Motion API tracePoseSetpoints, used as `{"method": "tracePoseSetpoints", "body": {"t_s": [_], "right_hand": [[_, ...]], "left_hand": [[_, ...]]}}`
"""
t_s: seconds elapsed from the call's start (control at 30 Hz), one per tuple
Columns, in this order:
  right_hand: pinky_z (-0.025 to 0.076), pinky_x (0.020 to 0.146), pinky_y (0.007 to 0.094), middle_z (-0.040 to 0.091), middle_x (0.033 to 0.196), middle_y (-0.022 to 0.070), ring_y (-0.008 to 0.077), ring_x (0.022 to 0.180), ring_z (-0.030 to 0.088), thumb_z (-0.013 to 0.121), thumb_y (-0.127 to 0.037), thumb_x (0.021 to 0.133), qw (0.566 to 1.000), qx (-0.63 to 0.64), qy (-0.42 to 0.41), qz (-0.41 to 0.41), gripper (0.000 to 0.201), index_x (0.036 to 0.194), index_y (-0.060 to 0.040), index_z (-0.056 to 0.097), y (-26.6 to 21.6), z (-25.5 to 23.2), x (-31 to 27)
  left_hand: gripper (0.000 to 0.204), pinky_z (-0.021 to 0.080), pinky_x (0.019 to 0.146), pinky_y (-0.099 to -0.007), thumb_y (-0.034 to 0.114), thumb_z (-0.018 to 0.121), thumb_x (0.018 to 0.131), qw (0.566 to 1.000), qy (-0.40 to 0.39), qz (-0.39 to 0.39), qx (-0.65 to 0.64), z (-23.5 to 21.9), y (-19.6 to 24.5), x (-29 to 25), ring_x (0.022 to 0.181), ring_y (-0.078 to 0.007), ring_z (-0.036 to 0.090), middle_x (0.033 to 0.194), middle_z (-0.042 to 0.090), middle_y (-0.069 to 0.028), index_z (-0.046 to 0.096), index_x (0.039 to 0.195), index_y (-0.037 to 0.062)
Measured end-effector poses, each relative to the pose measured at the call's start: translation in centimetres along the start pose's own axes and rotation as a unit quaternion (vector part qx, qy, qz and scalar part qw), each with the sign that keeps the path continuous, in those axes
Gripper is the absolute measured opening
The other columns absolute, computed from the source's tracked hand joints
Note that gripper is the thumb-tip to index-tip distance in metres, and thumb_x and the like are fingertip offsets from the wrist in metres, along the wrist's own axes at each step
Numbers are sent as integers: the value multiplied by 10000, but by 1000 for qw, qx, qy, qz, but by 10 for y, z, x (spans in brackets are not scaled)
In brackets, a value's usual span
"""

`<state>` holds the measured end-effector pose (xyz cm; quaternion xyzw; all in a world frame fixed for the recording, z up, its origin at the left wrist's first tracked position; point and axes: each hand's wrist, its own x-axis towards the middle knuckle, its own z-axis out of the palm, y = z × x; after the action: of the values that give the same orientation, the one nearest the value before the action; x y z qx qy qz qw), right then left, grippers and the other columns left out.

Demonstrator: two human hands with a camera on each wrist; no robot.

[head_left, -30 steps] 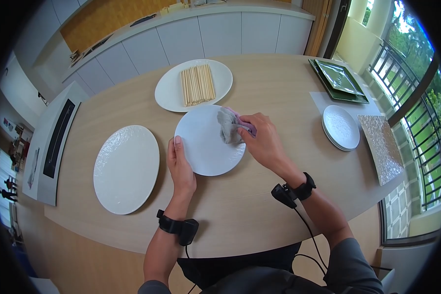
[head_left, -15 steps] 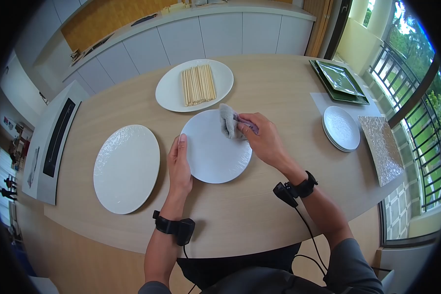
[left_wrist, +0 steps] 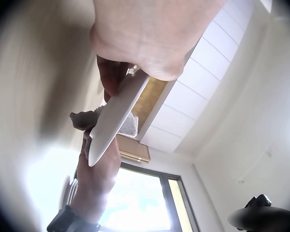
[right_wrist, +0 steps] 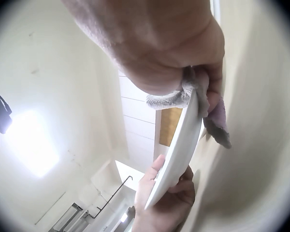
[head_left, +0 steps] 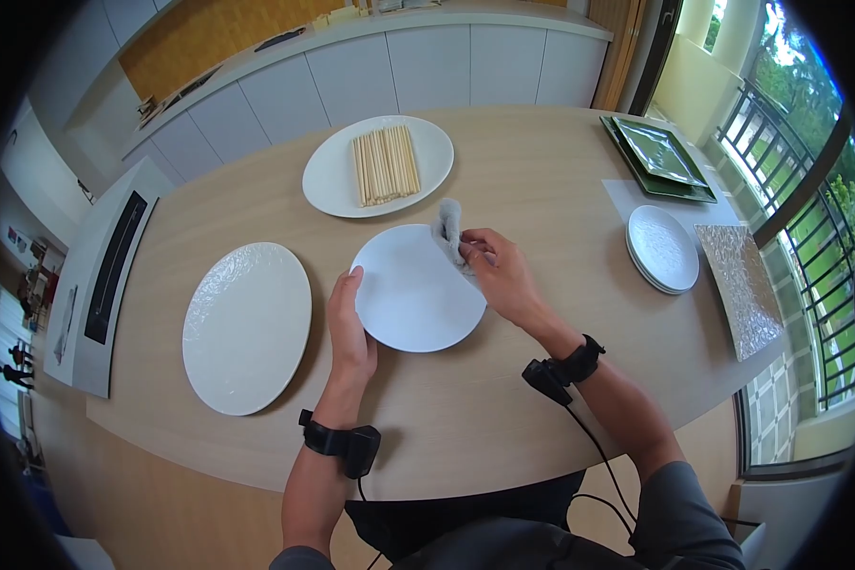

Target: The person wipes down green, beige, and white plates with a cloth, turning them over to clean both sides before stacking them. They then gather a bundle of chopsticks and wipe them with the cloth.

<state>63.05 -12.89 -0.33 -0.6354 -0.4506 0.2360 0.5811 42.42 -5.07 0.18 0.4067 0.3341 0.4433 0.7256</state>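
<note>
A round white plate (head_left: 416, 294) is raised off the table, its left edge held by my left hand (head_left: 349, 325). The thumb lies along the rim, and the fingers curl beneath the plate, as the right wrist view shows. At the plate's upper right edge, my right hand (head_left: 505, 277) pinches a grey and purple cloth (head_left: 446, 228). In the right wrist view the cloth (right_wrist: 195, 92) is folded over the rim, with parts on both faces. Seen from the left wrist, the plate (left_wrist: 117, 116) stands steeply tilted on edge.
On the left lies a large oval white plate (head_left: 247, 328). Another oval plate (head_left: 323, 176) behind bears a bundle of light wooden sticks (head_left: 386, 166). To the right are stacked small white plates (head_left: 662, 249), green square dishes (head_left: 660, 150) and a textured rectangular plate (head_left: 739, 285).
The plate has shifted right and slightly toward me. My right hand has brought the cloth from the plate's face to its upper right rim. The left thumb has moved out to the edge.
</note>
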Motion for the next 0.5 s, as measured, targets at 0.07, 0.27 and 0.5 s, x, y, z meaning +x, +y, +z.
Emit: {"method": "tracePoseSetpoints", "body": {"t_s": [0.07,0.27,0.5], "right_hand": [[496,756,389,675,894,183,267,824,645,525,-130,999,1000,4,7,29,225,1149,19,601,-5,0,-2],[472,747,294,639,958,86,149,863,589,521,-123,1014,998,1,-39,56,144,1104,-29,583,-5,-2,-2],[470,829,322,617,975,33,153,915,546,764,-290,880,992,-97,-70,38,327,1040,-52,609,-28,-3,-9]], "left_hand": [[369,466,945,-319,291,529,1009,1000,-10,11,5,5,2,-4,1071,-175,597,1165,623,-89,569,1243,7],[371,432,988,-303,267,486,1047,997,-8,60,46,2,-6,-1,1118,-161,559,1209,598,-87,539,1291,-7],[380,474,972,-322,260,490,1040,996,-2,69,50,-1,-7,1,1128,-176,591,1222,603,-90,506,1321,4]]}}
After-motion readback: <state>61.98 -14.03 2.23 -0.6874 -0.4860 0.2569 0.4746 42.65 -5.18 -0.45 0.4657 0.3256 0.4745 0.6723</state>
